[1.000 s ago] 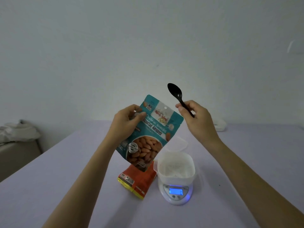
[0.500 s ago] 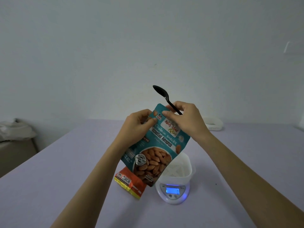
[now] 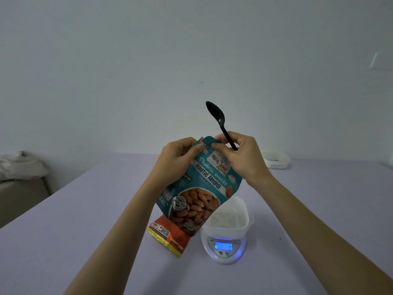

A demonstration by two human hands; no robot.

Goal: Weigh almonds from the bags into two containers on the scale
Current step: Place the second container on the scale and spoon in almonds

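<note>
A teal bag of roasted almonds [image 3: 200, 188] hangs in the air above the table. My left hand [image 3: 176, 160] pinches its top left corner. My right hand [image 3: 240, 158] pinches the top edge beside it and also holds a black plastic spoon [image 3: 219, 120], bowl pointing up. Below, a white container [image 3: 230, 218] sits on a white digital scale [image 3: 223, 248] whose blue display is lit. An orange and yellow bag [image 3: 170, 235] lies on the table left of the scale, partly hidden by the teal bag.
The lilac table [image 3: 85, 231] stretches to a pale wall. A white object [image 3: 275, 159] sits at the far right of the table. Crumpled white cloth [image 3: 19, 167] lies on a low surface at the far left.
My right hand, still holding the spoon, came across to the top of the teal bag and now pinches it next to my left hand. The bag has tilted slightly.
</note>
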